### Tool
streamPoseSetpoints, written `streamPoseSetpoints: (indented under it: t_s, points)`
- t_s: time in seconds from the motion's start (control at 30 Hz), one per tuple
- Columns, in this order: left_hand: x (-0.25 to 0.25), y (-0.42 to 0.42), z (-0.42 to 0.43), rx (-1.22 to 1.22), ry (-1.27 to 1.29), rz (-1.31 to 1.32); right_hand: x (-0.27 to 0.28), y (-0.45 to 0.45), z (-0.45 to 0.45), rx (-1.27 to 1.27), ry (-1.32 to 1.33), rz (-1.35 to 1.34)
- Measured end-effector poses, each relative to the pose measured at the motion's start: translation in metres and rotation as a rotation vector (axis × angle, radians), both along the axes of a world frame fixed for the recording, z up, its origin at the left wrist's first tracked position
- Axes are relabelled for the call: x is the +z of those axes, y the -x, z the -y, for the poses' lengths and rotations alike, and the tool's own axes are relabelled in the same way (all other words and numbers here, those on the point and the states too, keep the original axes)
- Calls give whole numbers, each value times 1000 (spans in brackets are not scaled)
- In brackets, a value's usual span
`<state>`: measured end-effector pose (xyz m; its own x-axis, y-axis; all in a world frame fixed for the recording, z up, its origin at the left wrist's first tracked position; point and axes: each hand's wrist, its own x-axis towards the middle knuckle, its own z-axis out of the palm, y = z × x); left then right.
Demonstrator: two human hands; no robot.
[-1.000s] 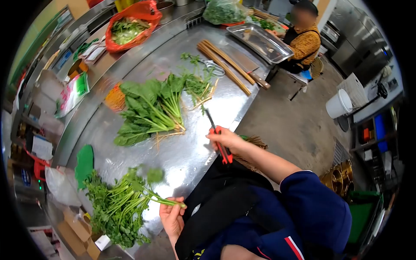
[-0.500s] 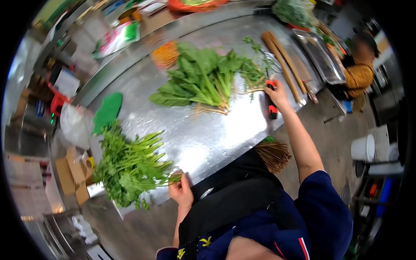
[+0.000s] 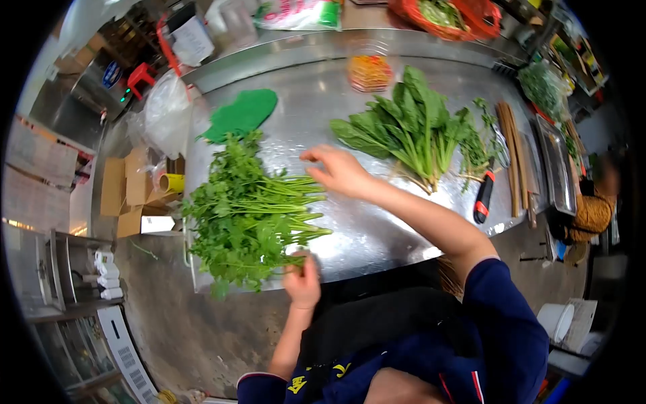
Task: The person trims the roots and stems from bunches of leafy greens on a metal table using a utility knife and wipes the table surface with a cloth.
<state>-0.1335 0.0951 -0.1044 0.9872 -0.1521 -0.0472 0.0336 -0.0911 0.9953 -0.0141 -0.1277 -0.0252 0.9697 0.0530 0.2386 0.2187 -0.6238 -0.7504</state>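
The person's right hand (image 3: 340,172) hangs over the table (image 3: 377,239) with thumb and fingers parted and nothing between them, just beside the far stem ends of the greens (image 3: 232,212). The left hand (image 3: 303,283) is at the near side of the same greens, its fingers curled narrow by a stem; blur there makes it impossible to tell whether it grips the stem. The greens lie in a loose heap at the left end of the table, leaves to the left and stems pointing right. A green sheet (image 3: 242,114) lies beyond them, near the leaves.

Right of the middle, well apart from the greens, the spinach (image 3: 404,131) lies with its roots toward the near side, and a tub (image 3: 370,73) with orange and yellow contents stands at its far left. Small herbs (image 3: 476,145) lie right of the spinach, with the knife (image 3: 483,198) near them, its red and black handle toward the near edge. Farther right come two sticks (image 3: 513,158), then a tray (image 3: 555,165), and past it sits a co-worker (image 3: 593,212) in a patterned orange top
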Motion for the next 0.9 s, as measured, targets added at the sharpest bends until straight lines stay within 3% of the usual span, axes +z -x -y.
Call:
streamPoseSetpoints:
  t_s: [0.03, 0.07, 0.2, 0.37, 0.47, 0.5, 0.57, 0.6, 0.67, 0.73, 0.77, 0.8, 0.9]
  points:
    - [-8, -3, 3, 73, -299, 443, -8, -33, -8, 11, 19, 28]
    - [1, -4, 8, 90, -317, 484, -8, -66, -17, -11, 37, 2]
    - [-2, -5, 1, 35, -254, 236, -17, -180, -54, -100, 184, 53]
    - [0, -11, 3, 44, -317, 334, -63, -225, -69, -381, 359, 141]
    - [6, -10, 4, 34, -272, 315, -46, -224, -58, -359, 576, -155]
    - [3, -9, 6, 58, -218, 283, -39, -223, -47, -366, 438, -253]
    - [-1, -10, 8, 96, -154, 263, -34, -250, -21, -454, -130, -301]
    - [10, -11, 8, 88, -261, 282, 1, -233, -11, -374, -581, -269]
    - [-8, -7, 3, 83, -235, 225, 60, -189, 5, -236, -850, -193]
    - [-7, -6, 4, 87, -69, 157, 76, -171, 35, 28, -963, -135]
    - [-5, -6, 6, 61, 65, 101, 106, -121, 43, 122, -1054, -70]
    - [5, -7, 9, 70, 8, 172, 135, -52, 48, 225, -1147, 2]
    - [6, -8, 10, 68, 23, 196, 149, 61, 62, 109, -1319, 213]
